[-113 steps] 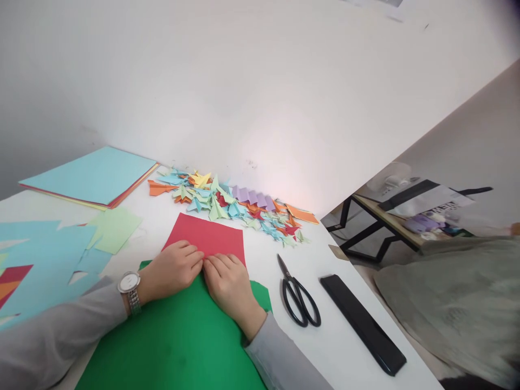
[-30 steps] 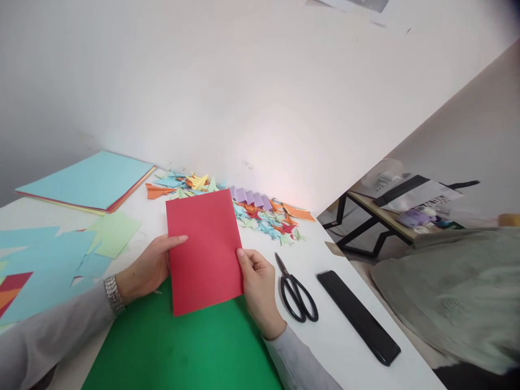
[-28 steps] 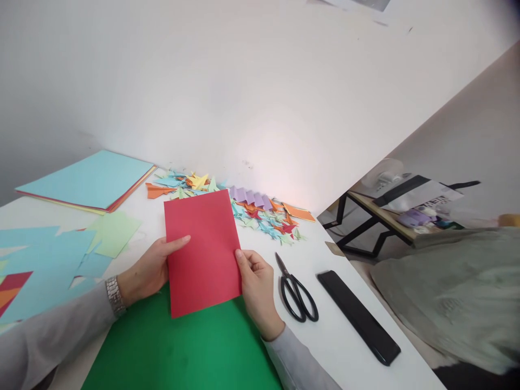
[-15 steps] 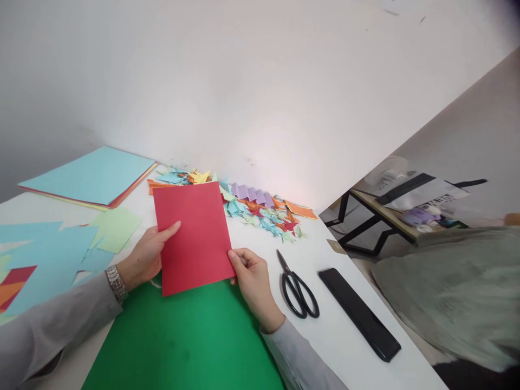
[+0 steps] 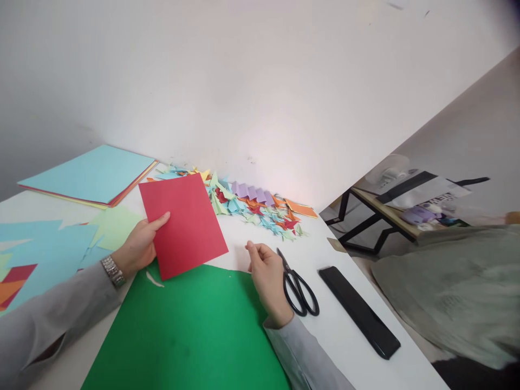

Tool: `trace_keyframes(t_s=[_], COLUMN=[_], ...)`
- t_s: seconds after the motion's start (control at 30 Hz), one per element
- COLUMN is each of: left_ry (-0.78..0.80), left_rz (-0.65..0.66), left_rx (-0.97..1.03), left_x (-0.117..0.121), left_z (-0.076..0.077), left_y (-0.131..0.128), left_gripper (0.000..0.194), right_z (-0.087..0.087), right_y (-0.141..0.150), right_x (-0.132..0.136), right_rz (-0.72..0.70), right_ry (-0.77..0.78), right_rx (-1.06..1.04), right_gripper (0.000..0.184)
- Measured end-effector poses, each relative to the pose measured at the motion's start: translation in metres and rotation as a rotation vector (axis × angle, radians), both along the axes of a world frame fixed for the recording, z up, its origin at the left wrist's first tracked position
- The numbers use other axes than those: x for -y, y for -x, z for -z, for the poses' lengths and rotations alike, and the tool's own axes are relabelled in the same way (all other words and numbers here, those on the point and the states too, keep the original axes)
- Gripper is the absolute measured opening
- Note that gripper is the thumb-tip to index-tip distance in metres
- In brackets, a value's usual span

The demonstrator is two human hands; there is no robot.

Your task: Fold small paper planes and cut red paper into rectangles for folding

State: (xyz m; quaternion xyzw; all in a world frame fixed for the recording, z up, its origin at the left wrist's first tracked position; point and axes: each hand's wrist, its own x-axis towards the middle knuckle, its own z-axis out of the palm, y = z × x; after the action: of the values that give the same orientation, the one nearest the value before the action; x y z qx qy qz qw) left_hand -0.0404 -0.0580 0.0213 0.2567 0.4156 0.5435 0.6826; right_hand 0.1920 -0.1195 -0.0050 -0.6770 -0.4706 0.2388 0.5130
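Left hand: your left hand (image 5: 137, 246) is clamped on the left edge of the red paper sheet, thumb flat on its front and the other fingers behind it.
Red paper sheet: the sheet (image 5: 182, 225) is tilted, reaching up and to the right from your left fingers; it lies farther left and higher in view than half a second ago.
Right hand: your right hand (image 5: 268, 273) has let go of the sheet's right edge and is now apart from it; thumb and forefinger are drawn together at the tips, the other fingers curled.
Scissors: the black-handled scissors (image 5: 299, 292) lie on the white table (image 5: 345, 346), just to the right of your right fingers, their handles partly overlapped by that hand in view.
Green sheet: the large green sheet (image 5: 187, 330) spreads below the fingers of both hands, more of its upper edge exposed than before.
Folded paper pieces: the multicoloured pile (image 5: 252, 203) lies beyond your right fingers; the red sheet now covers less of its middle and more of its left end.
Black case: the long, narrow case (image 5: 359, 311) lies to the right of your right fingers, past the scissors.
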Motion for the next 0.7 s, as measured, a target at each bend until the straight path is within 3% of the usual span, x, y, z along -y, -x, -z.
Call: trace_keyframes(t_s=[0.3, 0.43, 0.57, 0.7], left_ry=[0.062, 0.06, 0.083, 0.114], left_rz=[0.059, 0.085, 0.105, 0.11], left_rx=[0.104, 0.138, 0.2, 0.233], left_x=[-0.012, -0.013, -0.014, -0.014], left_z=[0.006, 0.008, 0.01, 0.01], left_y=[0.005, 0.006, 0.009, 0.01], left_gripper=[0.025, 0.023, 0.024, 0.029], right_z=[0.006, 0.012, 0.023, 0.034], right_y=[-0.002, -0.019, -0.056, -0.089], right_x=[0.001, 0.004, 0.026, 0.056], right_rz=[0.005, 0.102, 0.327, 0.409], right_ry=[-0.009, -0.02, 0.063, 0.156], right_rx=[0.102, 0.116, 0.423, 0.794], right_gripper=[0.048, 0.041, 0.045, 0.047])
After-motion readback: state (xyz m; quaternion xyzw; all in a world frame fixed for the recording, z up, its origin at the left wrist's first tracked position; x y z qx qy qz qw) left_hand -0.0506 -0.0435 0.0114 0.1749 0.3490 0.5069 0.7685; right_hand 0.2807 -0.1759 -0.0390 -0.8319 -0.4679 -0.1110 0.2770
